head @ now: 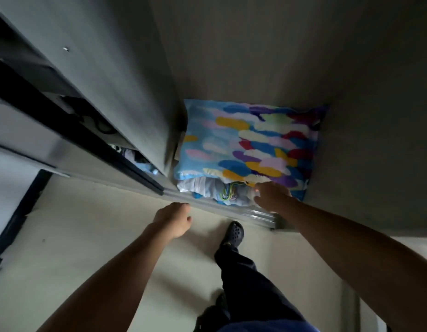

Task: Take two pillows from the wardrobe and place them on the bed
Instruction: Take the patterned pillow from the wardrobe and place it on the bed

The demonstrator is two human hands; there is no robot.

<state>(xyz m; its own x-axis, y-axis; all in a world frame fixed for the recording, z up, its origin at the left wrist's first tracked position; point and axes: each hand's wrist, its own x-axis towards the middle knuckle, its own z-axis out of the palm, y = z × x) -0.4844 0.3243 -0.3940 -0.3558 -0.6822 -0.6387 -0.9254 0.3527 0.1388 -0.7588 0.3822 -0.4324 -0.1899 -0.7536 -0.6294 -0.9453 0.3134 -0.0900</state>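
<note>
A pillow (pixel 246 142) in a blue cover with bright multicoloured blotches lies on the floor of the open wardrobe (pixel 267 56). Under its front edge shows pale bedding (pixel 207 188), possibly a second pillow. My right hand (pixel 271 195) reaches to the pillow's front edge, fingers touching the fabric; whether it grips is hidden. My left hand (pixel 175 218) hovers above the door track, fingers curled loosely, holding nothing. The bed is out of view.
A grey sliding door (pixel 100 75) stands to the left, with clothes (pixel 140 161) visible in the compartment behind it. A metal door track (pixel 243 212) runs along the wardrobe's front. My leg and a dark clog (pixel 234 233) stand on the pale floor (pixel 100 236).
</note>
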